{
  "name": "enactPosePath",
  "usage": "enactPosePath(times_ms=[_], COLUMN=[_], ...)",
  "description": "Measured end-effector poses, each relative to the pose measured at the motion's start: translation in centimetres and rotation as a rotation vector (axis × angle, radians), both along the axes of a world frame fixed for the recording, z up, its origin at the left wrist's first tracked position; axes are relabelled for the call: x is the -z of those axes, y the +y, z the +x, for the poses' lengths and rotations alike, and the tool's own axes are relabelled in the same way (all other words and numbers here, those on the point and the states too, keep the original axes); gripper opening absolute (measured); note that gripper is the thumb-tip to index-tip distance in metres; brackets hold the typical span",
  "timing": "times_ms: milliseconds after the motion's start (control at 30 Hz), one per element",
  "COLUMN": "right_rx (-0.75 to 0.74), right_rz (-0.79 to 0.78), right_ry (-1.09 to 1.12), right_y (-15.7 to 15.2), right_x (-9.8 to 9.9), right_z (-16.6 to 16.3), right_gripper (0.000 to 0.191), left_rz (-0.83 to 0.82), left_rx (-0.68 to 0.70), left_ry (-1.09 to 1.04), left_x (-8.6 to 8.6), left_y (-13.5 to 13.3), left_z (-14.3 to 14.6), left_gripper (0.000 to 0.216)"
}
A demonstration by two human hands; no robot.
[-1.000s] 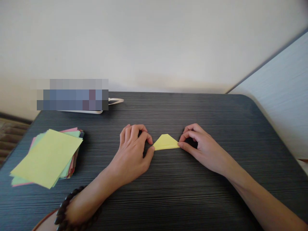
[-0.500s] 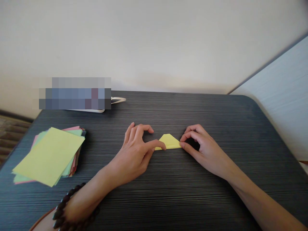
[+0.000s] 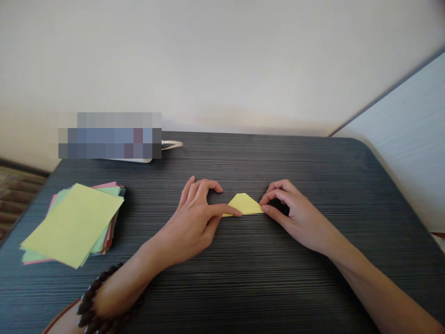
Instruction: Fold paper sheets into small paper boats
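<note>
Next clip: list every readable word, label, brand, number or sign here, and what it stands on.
None can be read.
The white object at the back left is blurred into blocks, so anything on it is unreadable.
The folded yellow paper between the left hand and right hand, the stack of coloured sheets and the dark table show no print.

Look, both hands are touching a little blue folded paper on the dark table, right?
Not quite. The head view shows the folded paper is yellow, not blue. The left hand and the right hand do both touch it on the dark table.
</note>
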State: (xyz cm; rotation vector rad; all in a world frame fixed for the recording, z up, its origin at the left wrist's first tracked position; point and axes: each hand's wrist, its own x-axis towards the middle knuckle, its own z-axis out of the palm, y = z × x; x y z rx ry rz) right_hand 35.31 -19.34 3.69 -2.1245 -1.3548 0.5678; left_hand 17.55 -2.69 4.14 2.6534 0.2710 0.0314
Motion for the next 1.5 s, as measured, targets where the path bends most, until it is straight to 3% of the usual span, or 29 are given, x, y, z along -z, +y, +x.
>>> enactPosePath(times_ms=[567,1033,1500], right_rx=[0.081,0.103,0.032], right_rz=[0.075,0.065,0.07], right_ry=[-0.208,-0.077,0.01], right_y=[1.5,1.2,-0.3], right_x=[0.7,0.6,-0.1], right_z=[-3.6,-2.5,-0.7], right_gripper=[0.016,0.016,0.02], left_rz=[0.002,0.016,0.013], left_rx=[-0.038,-0.043,-0.033], left_ry=[-0.027,-0.008,-0.011], left_x=[0.0,-0.2,-0.3], left_y=[-0.3,-0.5,-0.4], left_z=[0.1,0.1,0.0], left_gripper=[0.05,0.048,0.048])
